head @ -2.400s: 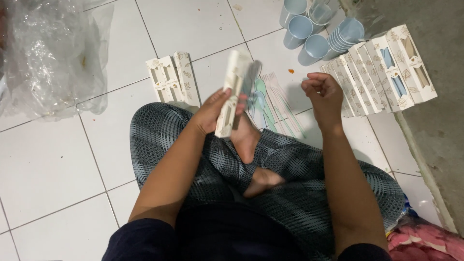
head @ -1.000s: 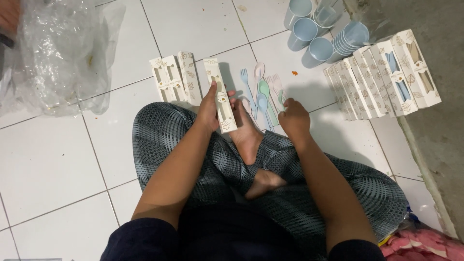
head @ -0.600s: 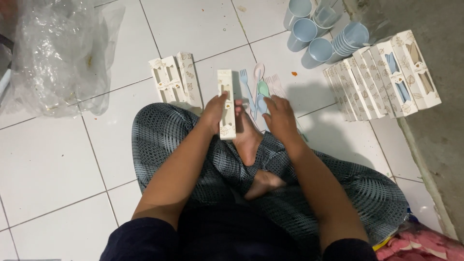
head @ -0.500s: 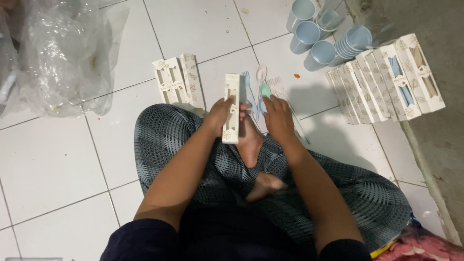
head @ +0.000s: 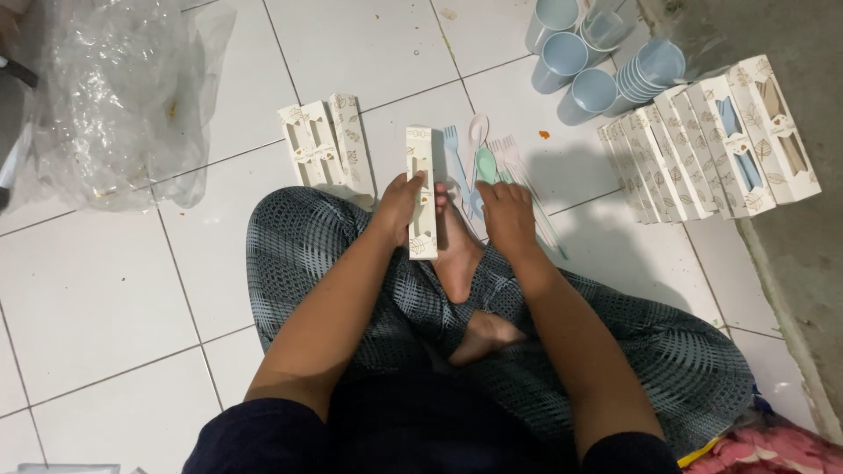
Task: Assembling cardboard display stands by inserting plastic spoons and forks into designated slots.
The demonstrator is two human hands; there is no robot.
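Cutlery box [head: 421, 189] gripped in left hand [head: 402, 197]; right hand [head: 507, 215] pinches green spoon [head: 486, 164] beside it.

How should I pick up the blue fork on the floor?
Probably by the handle, the end nearest the person. The blue fork lies flat on the white tile, tines pointing away, beside the spoons. Its lower end is hidden behind the cream box and left hand, so come from above with a fingertip grip.
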